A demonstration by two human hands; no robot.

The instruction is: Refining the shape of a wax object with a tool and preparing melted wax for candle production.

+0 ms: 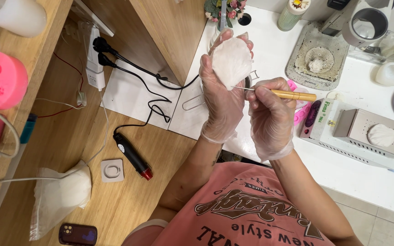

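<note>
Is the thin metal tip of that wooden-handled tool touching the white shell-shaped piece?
Touching: the head view shows the tool's metal tip meeting the lower edge of the white shell-shaped piece held in the left hand.

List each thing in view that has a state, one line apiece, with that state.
left hand: gloved, raised, palm holding the white shell piece
white shell piece: held flat against the fingers
right hand: gloved, gripping the wooden-handled pick
wooden-handled pick: horizontal, tip on the shell's edge
power strip: two black plugs in
phone: flat on the floor
plastic bag: on the floor, holding white material
</note>
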